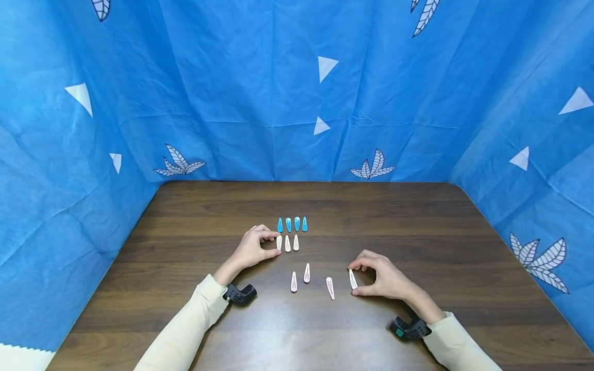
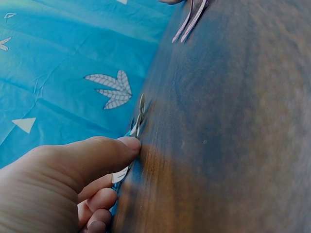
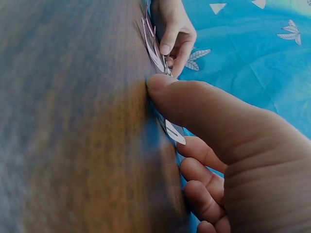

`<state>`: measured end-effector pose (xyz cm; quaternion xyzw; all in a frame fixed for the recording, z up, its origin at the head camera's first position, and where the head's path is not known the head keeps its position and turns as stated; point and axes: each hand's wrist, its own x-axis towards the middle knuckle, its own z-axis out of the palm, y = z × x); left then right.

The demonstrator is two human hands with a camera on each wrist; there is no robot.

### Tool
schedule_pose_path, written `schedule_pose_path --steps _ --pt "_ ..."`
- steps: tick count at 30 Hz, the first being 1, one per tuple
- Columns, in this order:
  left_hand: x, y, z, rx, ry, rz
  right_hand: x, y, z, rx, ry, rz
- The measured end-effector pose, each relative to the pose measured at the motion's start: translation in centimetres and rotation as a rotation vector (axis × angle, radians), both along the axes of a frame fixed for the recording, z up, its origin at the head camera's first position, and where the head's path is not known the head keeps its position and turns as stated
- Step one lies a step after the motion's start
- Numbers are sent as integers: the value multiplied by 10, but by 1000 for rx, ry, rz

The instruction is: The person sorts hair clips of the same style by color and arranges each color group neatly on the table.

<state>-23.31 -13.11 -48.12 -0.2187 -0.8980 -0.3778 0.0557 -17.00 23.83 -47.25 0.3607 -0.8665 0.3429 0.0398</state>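
Observation:
My left hand (image 1: 252, 247) holds a cream-white snap hair clip (image 1: 279, 243) end to end between thumb and fingers, at the left end of a short row. Two more cream clips stand upright beside it, the nearer one (image 1: 287, 243) just to the right. To the right on the table, my right hand (image 1: 382, 276) pinches another white hair clip (image 1: 353, 280) by its two ends. In the right wrist view that white clip (image 3: 175, 133) shows between thumb and fingers, its upper part hidden by the thumb.
Directly behind the cream row runs a row of several blue hair clips (image 1: 297, 224). Three pink clips lie loosely between the hands, one (image 1: 330, 288) nearest the right hand. Blue patterned cloth (image 1: 297, 93) encloses the back and sides of the brown wooden table (image 1: 185, 216).

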Motion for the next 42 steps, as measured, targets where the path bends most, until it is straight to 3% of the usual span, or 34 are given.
schedule_pose_path --steps 8,15,20,32,42 --pt "0 -1 2 -3 3 0 -1 0 -1 -5 36 -16" --pt "1 -1 3 -3 3 2 -4 -7 1 -62 32 -81" --pt "1 -1 4 1 -3 6 -11 -17 11 -98 30 -148" --pt "1 0 3 2 8 -1 -32 -58 44 -158 -78 -225" --pt "2 1 3 2 -4 0 -56 -92 44 -117 -169 -256"
